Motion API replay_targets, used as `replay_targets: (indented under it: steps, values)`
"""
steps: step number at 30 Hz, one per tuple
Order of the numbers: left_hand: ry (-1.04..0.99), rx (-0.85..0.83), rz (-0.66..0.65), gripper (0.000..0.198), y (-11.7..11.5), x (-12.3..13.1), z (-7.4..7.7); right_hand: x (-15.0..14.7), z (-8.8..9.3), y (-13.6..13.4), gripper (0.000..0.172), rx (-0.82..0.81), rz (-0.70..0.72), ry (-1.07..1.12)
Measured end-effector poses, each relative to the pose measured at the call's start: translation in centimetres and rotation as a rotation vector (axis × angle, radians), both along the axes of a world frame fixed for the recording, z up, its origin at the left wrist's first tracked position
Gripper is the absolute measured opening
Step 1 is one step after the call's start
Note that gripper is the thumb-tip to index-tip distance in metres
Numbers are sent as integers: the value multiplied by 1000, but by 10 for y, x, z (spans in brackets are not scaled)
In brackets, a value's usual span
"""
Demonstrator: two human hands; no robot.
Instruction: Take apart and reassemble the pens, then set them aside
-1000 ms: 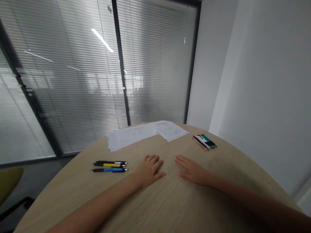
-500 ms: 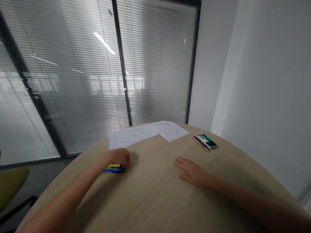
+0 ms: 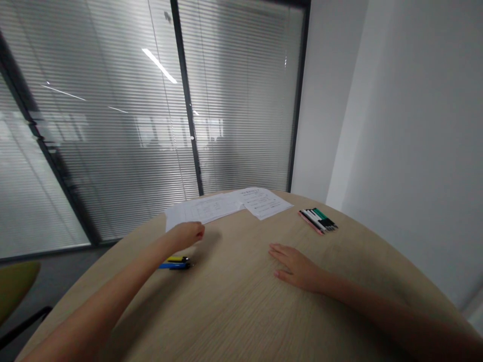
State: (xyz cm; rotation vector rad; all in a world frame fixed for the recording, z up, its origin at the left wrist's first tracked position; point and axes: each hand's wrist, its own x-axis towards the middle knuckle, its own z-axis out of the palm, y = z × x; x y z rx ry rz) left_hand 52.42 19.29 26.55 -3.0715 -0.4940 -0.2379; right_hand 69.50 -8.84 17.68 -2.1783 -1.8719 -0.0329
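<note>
My left hand [image 3: 187, 235] is raised a little above the table, its fingers curled closed. Whether anything sits inside them is hidden. Just below its wrist lie a yellow pen [image 3: 176, 259] and a blue pen [image 3: 169, 265], both with dark ends and partly covered by my forearm. My right hand [image 3: 298, 267] rests flat on the tabletop, fingers stretched out and holding nothing. Beyond it, to the right, is a row of several pens and pencils [image 3: 317, 221] laid side by side, in pink, white, black and green.
Printed paper sheets [image 3: 222, 206] overlap along the far edge of the round wooden table [image 3: 226, 306]. A glass partition with blinds [image 3: 241, 100] stands behind the table, and a white wall [image 3: 411, 125] on the right. A yellow-green chair [image 3: 17, 286] is at the left.
My left hand has lifted slightly up and away from the pens, showing a gap between it and them. My right hand stays flat in place. The camera view has shifted a little.
</note>
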Motion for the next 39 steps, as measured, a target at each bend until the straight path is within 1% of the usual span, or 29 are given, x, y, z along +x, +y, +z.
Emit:
replay_targets:
  steps: [2, 3, 4, 7, 10, 13, 15, 17, 20, 22, 25, 28, 30, 32, 36, 39]
  values:
    - [-35, 32, -16, 15, -2, -2, 13, 0, 0, 0, 56, -2, 2, 1]
    - [-92, 23, -28, 17, -3, -3, 20, 0, 0, 0, 56, -1, 2, 1]
    - [-155, -24, -51, 17, -4, -4, 26, 1, 0, 0, 56, 1, 2, 1]
    - [-341, -278, -139, 21, -13, -6, 39, 0, -1, 0, 55, 17, 7, 5]
    - [-548, -586, -184, 22, -30, -3, 41, -2, 0, 0, 53, 36, 8, 10]
    - [-694, -879, -175, 20, -53, 5, 32, -4, 2, -1, 52, 36, -3, 9]
    - [-751, -1087, -160, 22, -68, 12, 20, -4, 3, -1, 51, 37, -2, 5]
    - [-736, -1264, -112, 23, -80, 18, 6, -4, 3, -1, 50, 47, 3, 2]
    - [-711, -1446, -61, 24, -92, 24, -12, -3, 3, -2, 45, 87, 8, 10]
    - [-735, -1528, -21, 21, -97, 26, -19, -2, 3, -3, 40, 129, 35, 19]
    - [-813, -1613, 51, 12, -100, 29, -26, -1, 1, -4, 32, 200, 111, 10]
    - [-834, -1653, 115, 5, -101, 31, -33, 0, -1, -3, 26, 275, 103, -7]
    - [-808, -1651, 128, 7, -99, 32, -38, 0, -2, -2, 27, 323, 47, 0]
    - [-770, -1604, 112, 13, -94, 33, -44, 2, -1, -2, 27, 368, -31, 46]
    - [-654, -1465, 82, 21, -87, 32, -53, 9, 0, -3, 27, 376, -232, 263]
    - [-592, -1451, 74, 22, -89, 32, -57, 17, -2, -2, 26, 372, -325, 424]
